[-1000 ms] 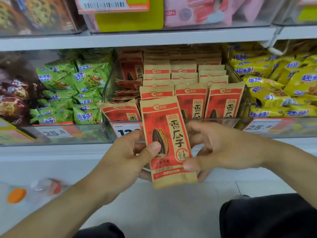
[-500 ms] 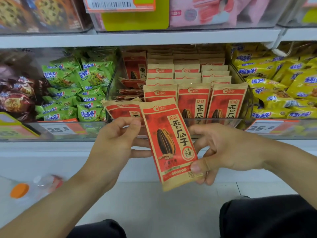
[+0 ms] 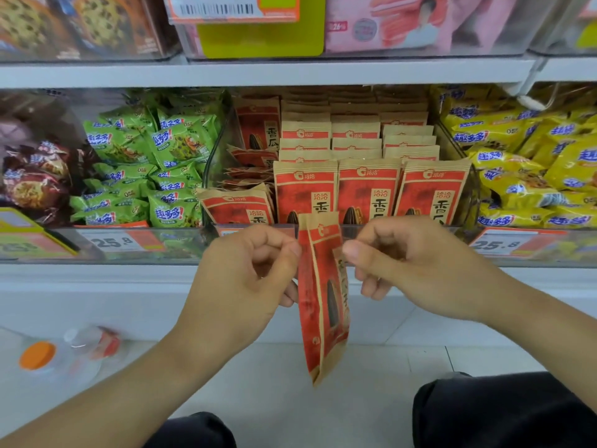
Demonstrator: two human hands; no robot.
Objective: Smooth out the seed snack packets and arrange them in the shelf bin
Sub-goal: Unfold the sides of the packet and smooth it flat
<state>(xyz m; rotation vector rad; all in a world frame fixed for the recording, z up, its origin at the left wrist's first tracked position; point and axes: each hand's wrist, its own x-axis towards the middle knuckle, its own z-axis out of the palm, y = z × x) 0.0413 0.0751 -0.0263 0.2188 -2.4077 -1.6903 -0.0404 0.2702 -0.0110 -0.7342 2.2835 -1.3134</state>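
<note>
I see the left hand and right hand each pinching the red-and-kraft 洽洽 seed packet, hanging edge-on just before the shelf bin, whose upright packets read 香瓜子.

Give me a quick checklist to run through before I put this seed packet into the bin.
1. Both hands hold the packet: ok; left hand and right hand pinch its upper edges.
2. Packet flat: not ok; it hangs turned edge-on and folded lengthwise.
3. Printed face forward like the front row: not ok.
4. Free slot in the bin: cannot tell; three upright rows fill the right, loose packets lie tilted at left.
5. Path over the bin's front lip: ok; nothing blocks it.
</note>
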